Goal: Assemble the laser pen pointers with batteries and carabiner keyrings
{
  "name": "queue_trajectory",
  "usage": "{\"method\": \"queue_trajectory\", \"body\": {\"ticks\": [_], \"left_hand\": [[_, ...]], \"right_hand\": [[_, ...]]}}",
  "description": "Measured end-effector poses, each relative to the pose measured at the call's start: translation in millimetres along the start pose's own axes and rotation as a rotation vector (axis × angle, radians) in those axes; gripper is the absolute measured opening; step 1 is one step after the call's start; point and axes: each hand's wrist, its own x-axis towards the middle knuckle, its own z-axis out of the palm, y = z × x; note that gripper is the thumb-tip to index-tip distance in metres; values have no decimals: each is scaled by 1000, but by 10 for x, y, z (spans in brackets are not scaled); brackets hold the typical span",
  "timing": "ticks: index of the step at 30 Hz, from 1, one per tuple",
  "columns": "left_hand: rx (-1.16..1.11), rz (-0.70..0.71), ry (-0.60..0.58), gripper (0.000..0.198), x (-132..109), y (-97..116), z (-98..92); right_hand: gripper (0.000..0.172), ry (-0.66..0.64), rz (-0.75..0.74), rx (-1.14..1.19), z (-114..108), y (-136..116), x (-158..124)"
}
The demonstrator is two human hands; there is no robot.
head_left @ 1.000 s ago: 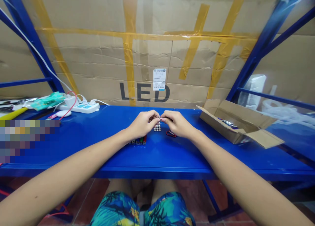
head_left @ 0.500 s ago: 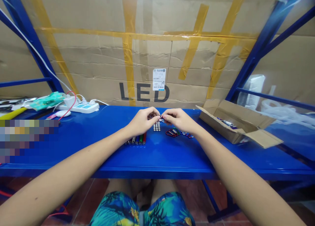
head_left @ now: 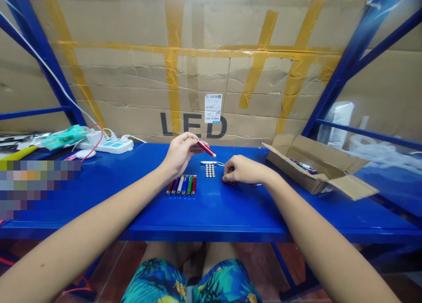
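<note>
My left hand (head_left: pixel 180 152) is raised above the blue table (head_left: pixel 132 197) and pinches a small red metal tube (head_left: pixel 206 148) that points down to the right. My right hand (head_left: pixel 240 170) rests on the table with its fingers curled over some coloured carabiner clips (head_left: pixel 231 182); what the fingers grip is hidden. Between the hands lie a silver tube (head_left: pixel 209 163) and a small block of button cells (head_left: pixel 210 171). A row of several coloured tubes (head_left: pixel 182 185) lies below my left hand.
An open cardboard box (head_left: pixel 316 166) stands at the right. A white power strip (head_left: pixel 107 144) with cables and a teal object (head_left: pixel 64 136) sit at the far left. A taped cardboard sheet marked LED (head_left: pixel 194 74) closes the back. Blue rack posts (head_left: pixel 343 70) flank both sides.
The hands were joined over the button cells; now they have parted. My left hand rose with the red tube, and my right hand dropped to the clips on the table.
</note>
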Motion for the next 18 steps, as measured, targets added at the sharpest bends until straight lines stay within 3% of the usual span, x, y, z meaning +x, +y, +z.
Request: {"method": "queue_trajectory", "body": {"ticks": [5, 10, 16, 18], "left_hand": [[-70, -55, 0, 4, -13, -10, 21], [-39, -131, -82, 10, -47, -43, 56], [118, -200, -180, 12, -78, -91, 74], [226, -153, -226, 12, -94, -113, 73]], "right_hand": [[4, -11, 5, -51, 91, -53, 8], [5, -72, -23, -45, 120, -148, -17], [8, 136, -88, 335, 68, -123, 4], [6, 163, -75, 527, 59, -104, 22]]}}
